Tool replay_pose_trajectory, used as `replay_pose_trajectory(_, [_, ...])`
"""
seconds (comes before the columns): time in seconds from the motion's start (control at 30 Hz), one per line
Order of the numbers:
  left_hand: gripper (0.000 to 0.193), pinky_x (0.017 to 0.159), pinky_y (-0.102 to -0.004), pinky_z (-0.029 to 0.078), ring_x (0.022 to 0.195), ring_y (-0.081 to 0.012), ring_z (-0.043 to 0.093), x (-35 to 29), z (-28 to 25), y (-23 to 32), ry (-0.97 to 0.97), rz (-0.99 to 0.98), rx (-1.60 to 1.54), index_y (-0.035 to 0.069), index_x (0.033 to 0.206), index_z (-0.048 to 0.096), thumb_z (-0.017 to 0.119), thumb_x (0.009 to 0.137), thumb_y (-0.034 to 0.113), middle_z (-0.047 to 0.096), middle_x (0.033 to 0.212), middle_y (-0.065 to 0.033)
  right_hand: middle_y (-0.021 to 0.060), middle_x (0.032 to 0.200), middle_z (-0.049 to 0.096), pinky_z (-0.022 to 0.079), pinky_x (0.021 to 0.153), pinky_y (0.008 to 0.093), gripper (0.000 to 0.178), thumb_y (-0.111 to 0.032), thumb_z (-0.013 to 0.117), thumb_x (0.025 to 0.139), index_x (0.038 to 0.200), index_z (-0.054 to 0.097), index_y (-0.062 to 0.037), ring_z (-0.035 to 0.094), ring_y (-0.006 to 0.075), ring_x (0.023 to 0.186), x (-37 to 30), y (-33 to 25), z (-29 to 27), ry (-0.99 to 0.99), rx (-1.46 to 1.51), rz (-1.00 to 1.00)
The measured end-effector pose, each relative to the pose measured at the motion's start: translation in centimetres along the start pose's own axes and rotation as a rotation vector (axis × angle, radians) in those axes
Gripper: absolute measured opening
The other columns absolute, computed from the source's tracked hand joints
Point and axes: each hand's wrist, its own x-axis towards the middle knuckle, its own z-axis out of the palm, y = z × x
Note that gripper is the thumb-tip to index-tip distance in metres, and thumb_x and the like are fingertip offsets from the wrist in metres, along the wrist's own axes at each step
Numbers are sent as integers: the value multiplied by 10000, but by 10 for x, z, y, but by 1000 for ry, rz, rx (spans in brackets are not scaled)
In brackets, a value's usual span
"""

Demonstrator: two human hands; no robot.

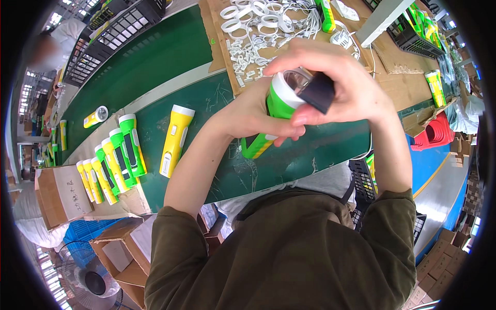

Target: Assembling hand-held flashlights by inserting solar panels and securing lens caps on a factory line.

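Note:
My left hand (248,111) is wrapped round a green and yellow flashlight (281,105) with a white rim, tilted with its lens end up and away from me. Over that lens end arches my right hand (356,77), fingers curled, pinching a flat dark rectangular piece (319,93) beside the lens. Whether the piece touches the rim I cannot tell. To the left, a yellow and white flashlight (177,139) lies alone on the green tabletop (219,175).
Several green and yellow flashlights (116,160) lie in a row on cardboard at the left. White rings (253,18), cables and small parts cover a cardboard sheet at the back. A white post (382,23) rises beyond my right hand. Black crates (119,31) and red trays (434,132) stand around.

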Motion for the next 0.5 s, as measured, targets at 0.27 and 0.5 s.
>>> replay_pose_trajectory(0.27, [543, 456, -249, 474, 523, -129, 599, -2, -7, -2, -39, 105, -338, 13, 1044, 585, 787, 713, 394, 632, 725, -78, -23, 1039, 630, 320, 558, 218, 697, -313, 885, 653, 1238, 614, -48, 373, 37, 623, -15, -3, -9, 66, 86, 217])
replay_pose_trajectory(0.5, [596, 516, -240, 472, 589, -115, 603, -5, -7, 4, 159, 271, 149, 21, 1092, 598, 842, 638, 319, 628, 765, -44, 6, 1085, 641, 353, 595, 197, 807, -180, 903, 610, 1319, 546, -34, 392, 24, 642, -9, -21, 9, 198, 171, 295])
